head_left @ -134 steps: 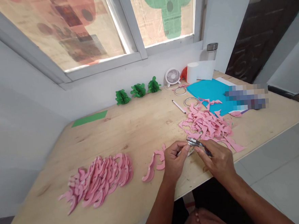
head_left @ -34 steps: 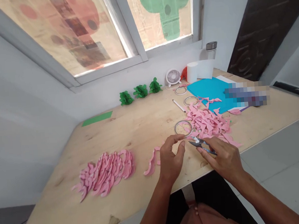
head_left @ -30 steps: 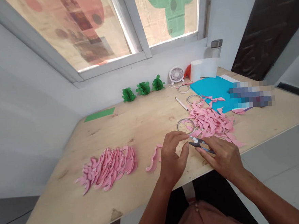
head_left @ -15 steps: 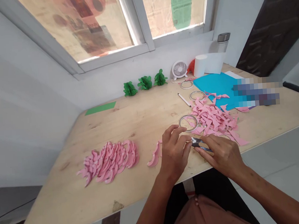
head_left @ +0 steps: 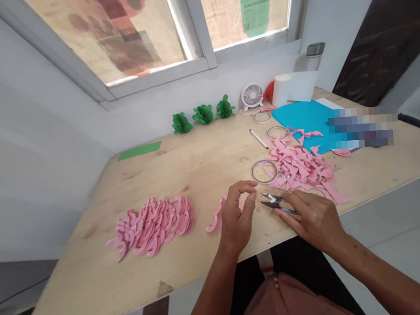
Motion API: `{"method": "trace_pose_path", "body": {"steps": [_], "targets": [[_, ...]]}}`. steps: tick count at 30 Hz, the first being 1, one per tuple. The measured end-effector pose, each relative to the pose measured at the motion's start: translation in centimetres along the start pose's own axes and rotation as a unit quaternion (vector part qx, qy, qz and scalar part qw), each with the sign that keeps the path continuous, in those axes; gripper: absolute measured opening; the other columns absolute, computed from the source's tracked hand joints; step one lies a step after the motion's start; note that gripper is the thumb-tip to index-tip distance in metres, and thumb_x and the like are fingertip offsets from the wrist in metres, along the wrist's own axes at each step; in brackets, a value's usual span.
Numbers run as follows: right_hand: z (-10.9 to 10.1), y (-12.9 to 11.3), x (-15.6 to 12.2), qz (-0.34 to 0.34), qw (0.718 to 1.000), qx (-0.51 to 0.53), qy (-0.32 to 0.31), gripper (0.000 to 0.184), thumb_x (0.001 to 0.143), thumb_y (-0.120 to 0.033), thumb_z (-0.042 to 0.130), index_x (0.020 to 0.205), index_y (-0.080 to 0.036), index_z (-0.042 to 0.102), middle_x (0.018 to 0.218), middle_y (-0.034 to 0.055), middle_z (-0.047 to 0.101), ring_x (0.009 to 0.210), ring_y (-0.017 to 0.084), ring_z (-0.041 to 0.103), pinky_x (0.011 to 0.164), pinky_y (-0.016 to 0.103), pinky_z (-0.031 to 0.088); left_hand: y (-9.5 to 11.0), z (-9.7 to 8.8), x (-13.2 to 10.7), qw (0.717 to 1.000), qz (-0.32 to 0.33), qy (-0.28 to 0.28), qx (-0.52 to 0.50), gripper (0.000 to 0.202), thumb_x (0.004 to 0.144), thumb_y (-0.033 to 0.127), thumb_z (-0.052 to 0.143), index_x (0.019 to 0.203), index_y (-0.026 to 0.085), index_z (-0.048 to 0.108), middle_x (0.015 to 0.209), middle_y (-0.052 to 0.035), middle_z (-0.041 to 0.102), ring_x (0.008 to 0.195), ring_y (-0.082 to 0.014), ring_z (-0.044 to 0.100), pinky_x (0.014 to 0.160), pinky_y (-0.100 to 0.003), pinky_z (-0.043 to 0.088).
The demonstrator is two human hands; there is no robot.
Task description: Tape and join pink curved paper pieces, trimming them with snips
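Note:
My right hand [head_left: 313,217] grips small metal snips [head_left: 275,203], blades apart and pointing left, just above the wooden table [head_left: 182,169]. My left hand [head_left: 237,213] hovers a little left of the blades, thumb and forefinger curled toward a pinch; I cannot make out anything between them. Behind my left hand lie a few curved pink foam pieces [head_left: 216,217]. A neat pile of cut pink petals [head_left: 153,224] lies further left. A heap of pink scraps [head_left: 300,168] lies beyond my right hand, with a tape ring [head_left: 264,171] at its left edge.
Blue paper sheet [head_left: 306,119], two more rings [head_left: 276,132], a white pen [head_left: 259,138], a small fan [head_left: 252,96], a white roll [head_left: 291,88] and a bottle [head_left: 313,56] sit at the back right. Three green paper trees [head_left: 203,115] and a green strip [head_left: 140,150] line the wall.
My left hand has drawn back leftward from the snips, and the blades now stand apart. The view has drifted slightly.

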State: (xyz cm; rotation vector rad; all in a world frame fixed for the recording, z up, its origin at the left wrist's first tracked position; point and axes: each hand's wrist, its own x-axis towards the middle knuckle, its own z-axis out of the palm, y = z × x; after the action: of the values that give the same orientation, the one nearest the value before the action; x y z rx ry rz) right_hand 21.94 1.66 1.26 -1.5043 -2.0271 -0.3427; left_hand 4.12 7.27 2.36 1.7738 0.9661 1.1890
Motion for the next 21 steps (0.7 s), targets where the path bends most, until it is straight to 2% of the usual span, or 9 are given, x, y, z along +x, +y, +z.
{"method": "trace_pose_path", "body": {"steps": [4,9,14,21], "targets": [[-0.05,-0.23,-0.05,-0.006,1.0,0.002,-0.004,0.025,0.09,-0.038,0.055,0.094,-0.016,0.064,0.074,0.0038,0.066,0.062,0.016,0.058,0.058,0.027,0.034,-0.04,0.1,-0.12,0.99,-0.106,-0.008,-0.091,0.015,0.091,0.024,0.049,0.106,0.02,0.051,0.098,-0.0079,0.067,0.097,-0.0192,0.06,0.09,-0.037,0.041],[-0.16,-0.52,-0.08,-0.01,1.0,0.009,-0.011,0.023,0.09,-0.038,0.055,0.092,-0.016,0.065,0.067,0.0017,0.062,0.059,0.016,0.056,0.057,0.027,0.033,0.36,0.25,-0.17,0.979,-0.177,-0.027,-0.093,0.027,0.083,0.021,0.056,0.109,0.02,0.048,0.083,-0.0032,0.067,0.087,-0.0185,0.061,0.083,-0.034,0.041],[-0.19,-0.6,-0.1,-0.019,1.0,0.008,-0.01,0.024,0.09,-0.038,0.055,0.089,-0.016,0.064,0.067,0.0021,0.062,0.058,0.015,0.055,0.056,0.027,0.033,0.52,0.28,0.02,0.973,-0.196,-0.01,-0.122,0.027,0.079,0.021,0.059,0.105,0.02,0.051,0.072,-0.0001,0.065,0.076,-0.0169,0.062,0.076,-0.03,0.043],[-0.23,-0.74,-0.21,-0.024,0.999,0.007,-0.029,0.024,0.09,-0.038,0.054,0.09,-0.016,0.065,0.067,0.0027,0.063,0.059,0.015,0.057,0.055,0.027,0.033,0.43,0.32,0.22,0.975,-0.186,0.0,-0.123,0.027,0.075,0.017,0.061,0.101,0.019,0.054,0.066,0.0018,0.063,0.068,-0.0148,0.061,0.07,-0.028,0.045]]}}
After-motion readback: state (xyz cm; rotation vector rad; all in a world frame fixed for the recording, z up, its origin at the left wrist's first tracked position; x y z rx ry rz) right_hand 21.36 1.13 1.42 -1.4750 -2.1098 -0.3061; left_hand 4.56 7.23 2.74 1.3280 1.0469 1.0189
